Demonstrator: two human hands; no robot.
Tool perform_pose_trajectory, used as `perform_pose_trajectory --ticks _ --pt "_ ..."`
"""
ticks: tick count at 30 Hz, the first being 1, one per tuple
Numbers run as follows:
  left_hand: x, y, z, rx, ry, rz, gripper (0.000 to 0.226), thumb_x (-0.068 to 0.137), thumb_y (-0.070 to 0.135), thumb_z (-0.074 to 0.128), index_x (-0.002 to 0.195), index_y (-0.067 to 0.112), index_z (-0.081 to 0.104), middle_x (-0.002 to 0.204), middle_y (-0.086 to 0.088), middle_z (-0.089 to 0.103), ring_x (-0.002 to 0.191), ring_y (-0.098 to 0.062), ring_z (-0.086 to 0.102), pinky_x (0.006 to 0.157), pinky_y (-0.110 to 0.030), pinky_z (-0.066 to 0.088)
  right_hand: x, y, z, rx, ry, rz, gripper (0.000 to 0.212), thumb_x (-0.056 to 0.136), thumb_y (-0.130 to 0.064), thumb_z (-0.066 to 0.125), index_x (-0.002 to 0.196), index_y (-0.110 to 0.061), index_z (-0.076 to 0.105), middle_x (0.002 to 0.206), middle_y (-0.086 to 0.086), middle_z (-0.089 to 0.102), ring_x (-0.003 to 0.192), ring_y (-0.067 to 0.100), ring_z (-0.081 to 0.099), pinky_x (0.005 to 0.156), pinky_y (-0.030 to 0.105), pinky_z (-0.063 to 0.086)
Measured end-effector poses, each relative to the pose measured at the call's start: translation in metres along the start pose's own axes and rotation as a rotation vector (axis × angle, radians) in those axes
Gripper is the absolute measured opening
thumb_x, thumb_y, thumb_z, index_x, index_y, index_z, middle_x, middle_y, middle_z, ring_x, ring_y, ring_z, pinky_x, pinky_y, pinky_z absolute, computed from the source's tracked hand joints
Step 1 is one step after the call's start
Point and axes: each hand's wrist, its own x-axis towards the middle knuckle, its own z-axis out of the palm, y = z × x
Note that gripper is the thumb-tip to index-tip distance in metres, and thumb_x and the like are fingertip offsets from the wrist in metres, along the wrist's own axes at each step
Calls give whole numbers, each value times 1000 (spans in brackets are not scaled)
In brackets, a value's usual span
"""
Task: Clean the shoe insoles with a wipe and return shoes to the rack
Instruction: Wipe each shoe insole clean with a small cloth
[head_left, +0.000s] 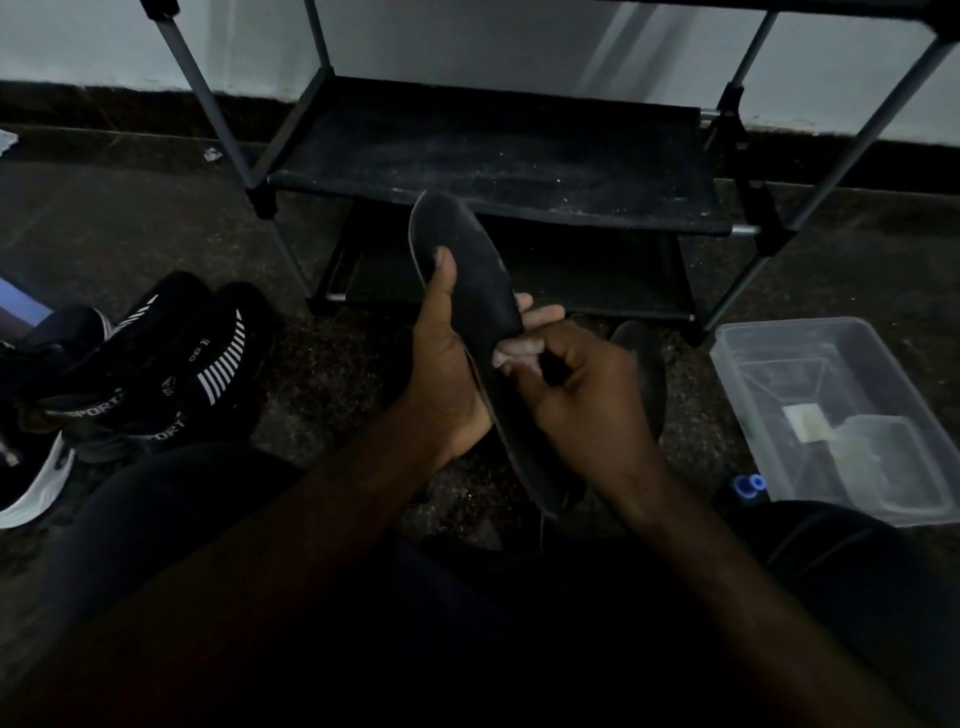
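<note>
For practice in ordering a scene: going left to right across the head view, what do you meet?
Black white-striped sport shoes, left hand gripping a dark flat insole, right hand, clear plastic box.

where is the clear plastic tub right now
In the head view the clear plastic tub sits on the floor at the right, beside the front right leg of the shoe rack, right of the right hand.

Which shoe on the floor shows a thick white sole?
The shoe at the far left edge; the two striped SPORT shoes beside it are black with white stripes only.
</note>
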Motion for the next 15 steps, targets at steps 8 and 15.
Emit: perform_pose_trajectory --ticks 8,15 --pt "2 -4 0 33 -8 44 104 81 82 32 132 -8 43 126 -29 57 127 -38 50 111 -48 37 9 10 -7 -115 96 -43 13 86 -2 68 88 -13 75 89 -6 73 87 8 69 82 38 56" --pt "-5 -6 1 71 -34 19 100 71 81 37 127 -2 45 123 -30 61 118 -38 60 103 -48 45 -5 -8 3 -57 -8 -116 14 87 -1 67 95 -10 75 94 -5 74 91 2 68 85 23 54"
